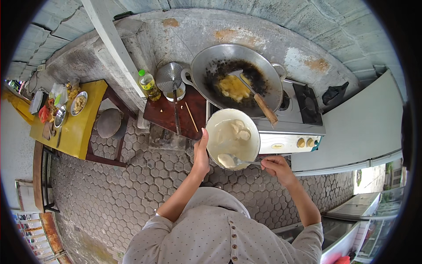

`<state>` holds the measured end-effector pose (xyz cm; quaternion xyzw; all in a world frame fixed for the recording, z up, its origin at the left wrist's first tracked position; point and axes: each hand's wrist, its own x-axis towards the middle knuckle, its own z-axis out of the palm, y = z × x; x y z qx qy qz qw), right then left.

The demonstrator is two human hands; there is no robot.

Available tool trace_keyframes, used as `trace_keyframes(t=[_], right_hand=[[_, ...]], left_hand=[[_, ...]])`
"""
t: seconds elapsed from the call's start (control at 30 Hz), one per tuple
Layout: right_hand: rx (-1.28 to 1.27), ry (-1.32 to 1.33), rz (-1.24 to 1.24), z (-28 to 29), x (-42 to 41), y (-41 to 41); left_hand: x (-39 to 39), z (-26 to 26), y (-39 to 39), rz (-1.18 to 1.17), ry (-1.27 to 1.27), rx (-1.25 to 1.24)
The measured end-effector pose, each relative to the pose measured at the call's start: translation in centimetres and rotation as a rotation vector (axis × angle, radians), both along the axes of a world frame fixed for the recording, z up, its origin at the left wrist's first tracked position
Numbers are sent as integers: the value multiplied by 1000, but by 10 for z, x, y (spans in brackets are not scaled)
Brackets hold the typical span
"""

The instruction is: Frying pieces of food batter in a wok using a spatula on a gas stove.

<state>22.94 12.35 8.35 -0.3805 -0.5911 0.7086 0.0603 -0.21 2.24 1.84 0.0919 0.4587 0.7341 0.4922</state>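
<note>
My left hand (pixel 201 151) grips the left rim of a white enamel bowl (pixel 257 132) that holds pale batter and several coated pieces (pixel 243 135). Between the fingers of my right hand (pixel 276 167) is the handle of a metal fork or spoon (pixel 249 162); its head meets a batter-coated piece (pixel 226 160) inside the bowl near the front. Just behind the bowl, a large wok (pixel 211 54) stands on the gas stove (pixel 283 127). Yellow battered food (pixel 230 88) lies in its dark oil, and a wooden-handled metal spatula (pixel 265 107) leans across it.
Left of the wok, a small dark red table (pixel 161 115) bears an oil bottle (pixel 149 85), a perforated skimmer (pixel 169 77), a white pot (pixel 179 92) and a wooden stick (pixel 191 116). Farther left, a yellow table (pixel 77 132) carries a plate of food (pixel 79 103) and a metal bowl (pixel 61 116). A stool (pixel 109 123) stands beside it.
</note>
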Motion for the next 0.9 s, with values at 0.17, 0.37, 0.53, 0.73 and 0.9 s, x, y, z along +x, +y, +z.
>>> trace_keyframes(t=[0.17, 0.37, 0.53, 0.73, 0.9], right_hand=[[-83, 132, -206, 24, -11, 28], [36, 233, -322, 45, -31, 110], [320, 31, -436, 38, -44, 174], [1021, -325, -376, -7, -48, 234], [1245, -519, -140, -5, -68, 229]], left_hand=[[-8, 8, 7, -40, -28, 71], [-6, 20, 8, -57, -101, 57], [-5, 11, -9, -187, -129, 67], [0, 0, -30, -231, -130, 2], [3, -6, -41, -159, -155, -9]])
